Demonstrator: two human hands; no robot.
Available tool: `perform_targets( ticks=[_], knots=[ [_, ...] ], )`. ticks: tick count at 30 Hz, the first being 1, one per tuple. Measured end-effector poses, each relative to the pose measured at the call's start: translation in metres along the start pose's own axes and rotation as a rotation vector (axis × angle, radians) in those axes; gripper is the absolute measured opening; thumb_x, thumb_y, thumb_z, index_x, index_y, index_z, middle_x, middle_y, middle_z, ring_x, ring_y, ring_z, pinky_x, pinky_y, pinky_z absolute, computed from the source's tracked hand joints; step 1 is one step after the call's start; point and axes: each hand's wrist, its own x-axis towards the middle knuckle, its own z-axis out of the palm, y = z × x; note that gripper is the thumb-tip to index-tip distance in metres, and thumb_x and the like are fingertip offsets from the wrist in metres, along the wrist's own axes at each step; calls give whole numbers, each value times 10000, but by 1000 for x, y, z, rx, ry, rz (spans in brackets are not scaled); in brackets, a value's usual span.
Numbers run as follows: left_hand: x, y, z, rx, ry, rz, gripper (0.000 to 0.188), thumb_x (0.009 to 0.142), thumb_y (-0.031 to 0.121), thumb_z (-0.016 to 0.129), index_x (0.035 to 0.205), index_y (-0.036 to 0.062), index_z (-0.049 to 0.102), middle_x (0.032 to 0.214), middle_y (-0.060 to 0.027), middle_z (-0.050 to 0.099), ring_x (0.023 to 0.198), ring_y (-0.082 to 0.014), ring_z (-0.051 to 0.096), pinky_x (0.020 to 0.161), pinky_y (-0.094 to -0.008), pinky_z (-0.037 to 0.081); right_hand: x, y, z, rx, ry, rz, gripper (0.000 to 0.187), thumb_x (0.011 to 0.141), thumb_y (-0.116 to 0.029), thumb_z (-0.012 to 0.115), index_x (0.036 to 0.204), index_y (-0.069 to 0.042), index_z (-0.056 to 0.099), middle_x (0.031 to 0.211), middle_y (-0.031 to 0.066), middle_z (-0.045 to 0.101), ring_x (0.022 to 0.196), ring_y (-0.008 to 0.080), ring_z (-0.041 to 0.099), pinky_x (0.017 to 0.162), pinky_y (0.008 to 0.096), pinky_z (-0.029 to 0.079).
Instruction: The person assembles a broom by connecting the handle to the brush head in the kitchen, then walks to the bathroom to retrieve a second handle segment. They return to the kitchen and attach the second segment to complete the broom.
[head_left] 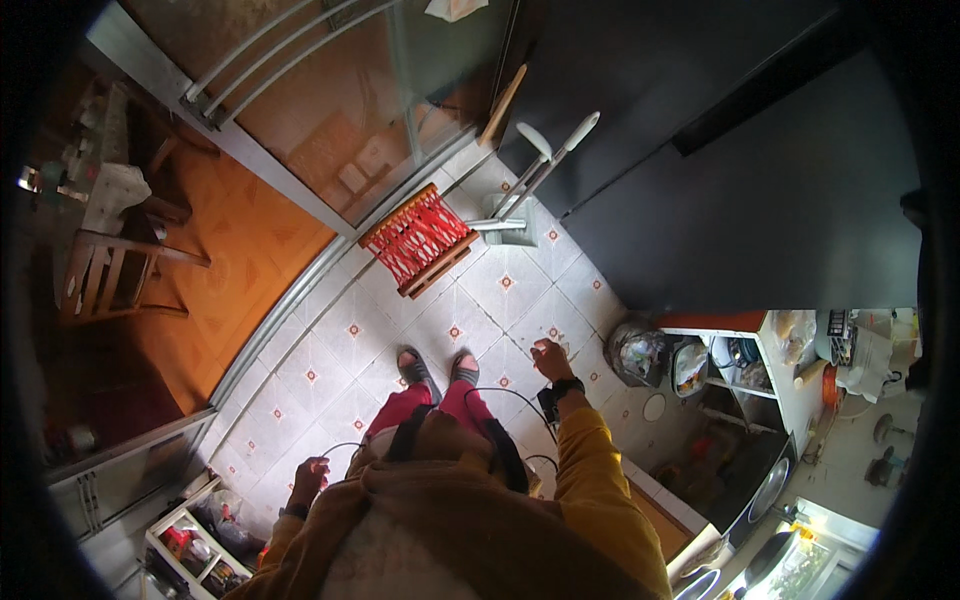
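Daylight is falling across the pale tiled floor [480, 290], leaving the dark cabinet [720, 170] nearly featureless. The fisheye lens is bending straight edges toward the rim (most plainly the metal door frame [250, 150]), and black vignetting is swallowing the corners. Lower edge is looking soft.

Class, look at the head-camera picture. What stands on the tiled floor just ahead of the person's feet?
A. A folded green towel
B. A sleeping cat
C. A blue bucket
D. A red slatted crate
D: a red slatted crate with a wooden frame sits on the patterned tiled floor, beyond the person's sandalled feet and beside a white long-handled dustpan.
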Motion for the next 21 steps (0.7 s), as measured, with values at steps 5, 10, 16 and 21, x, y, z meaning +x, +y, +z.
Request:
perform_targets(
  ticks=[5,10,16,21],
  knots=[
    [15,-4,-15,-60,15,-75,224,916,154,515,1079,30,606,796,-57,624,562,-113,553,507,-248,475,-62,44,69,-173,-85,-261,225,858,-259,599,949,-54,619,709,118,674,630,234,671,641,361,526],
    [23,31,-22,96,46,-103,221,871,83,538,1073,30,610,829,-76,653,670,-130,609,557,-257,505,-103,56,89,-77,-289,119,318,832,-315,606,1007,-50,628,1004,202,652,992,382,601,855,456,488],
    [56,78,4,99,103,-33,206,851,88,558,1034,25,626,787,-70,638,649,-140,609,557,-263,500,-56,62,51,-278,-198,-138,255,860,-282,593,958,-52,642,718,119,672,703,266,669,697,398,517],
    [132,171,59,613,52,381,231,879,176,557,1053,42,626,793,-96,645,704,-171,630,631,-310,514,42,39,-19,6,-87,-73,252,840,-265,609,971,-51,636,897,205,660,886,391,628,764,458,516]
  ],
)
